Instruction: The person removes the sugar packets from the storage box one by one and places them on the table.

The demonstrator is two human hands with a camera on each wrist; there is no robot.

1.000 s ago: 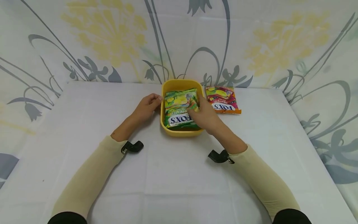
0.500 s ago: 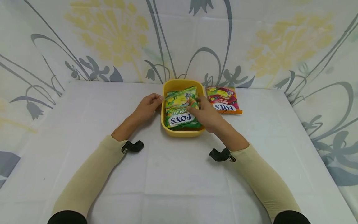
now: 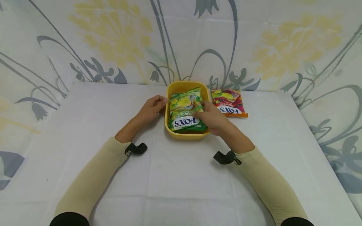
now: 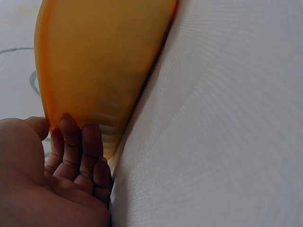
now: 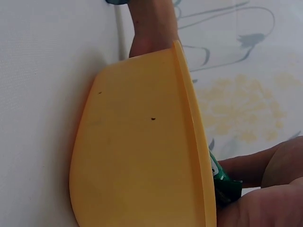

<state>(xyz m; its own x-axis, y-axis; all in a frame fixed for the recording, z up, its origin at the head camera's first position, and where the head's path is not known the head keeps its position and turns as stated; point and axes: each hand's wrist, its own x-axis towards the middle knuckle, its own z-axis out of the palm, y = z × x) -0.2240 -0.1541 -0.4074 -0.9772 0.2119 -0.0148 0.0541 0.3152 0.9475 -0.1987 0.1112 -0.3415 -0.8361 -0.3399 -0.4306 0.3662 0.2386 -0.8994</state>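
Green packs point(image 3: 183, 110) are lying in tub point(image 3: 186, 137); right hand point(image 3: 214, 118) is pinching their right edge, thumb on top. Left hand point(image 3: 151, 110), fingers part-curled, is holding tub's left rim. Red pack point(image 3: 227, 102) is lying beside tub.

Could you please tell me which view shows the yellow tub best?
The head view, since it shows the yellow tub from above, with a green packet inside. The left wrist view has only part of an outer wall, by the left hand; the right wrist view has an outer wall and rim, cropped below.
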